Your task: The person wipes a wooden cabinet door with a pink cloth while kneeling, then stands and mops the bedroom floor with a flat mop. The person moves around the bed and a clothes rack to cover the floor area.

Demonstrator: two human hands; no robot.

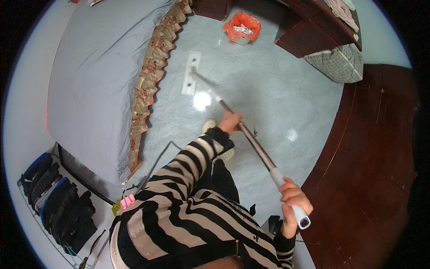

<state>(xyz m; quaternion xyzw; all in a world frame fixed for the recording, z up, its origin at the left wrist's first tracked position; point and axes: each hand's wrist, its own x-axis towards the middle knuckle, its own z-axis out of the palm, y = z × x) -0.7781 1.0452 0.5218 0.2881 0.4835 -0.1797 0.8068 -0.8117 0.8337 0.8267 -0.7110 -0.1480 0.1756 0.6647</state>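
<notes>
A flat mop with a white rectangular head (191, 73) lies on the grey, glossy floor (275, 101), close to the bed's ruffled skirt. Its metal pole (257, 146) slants down to the right and ends in a white grip. My left hand (231, 122) is closed around the middle of the pole, above my light-coloured clogs (209, 125). Near the top end, my right hand (295, 200) wraps around the white grip (276, 176). Both sleeves are black-and-beige striped.
Left of the mop stands a bed with a grey sheet (97, 77). A waste bin with a red bag (242, 28) stands ahead, beside dark wooden furniture (310, 32). A checked fabric bundle (337, 64) is at the right, near a dark red wooden surface (369, 161). Dark clothes (63, 201) hang lower left.
</notes>
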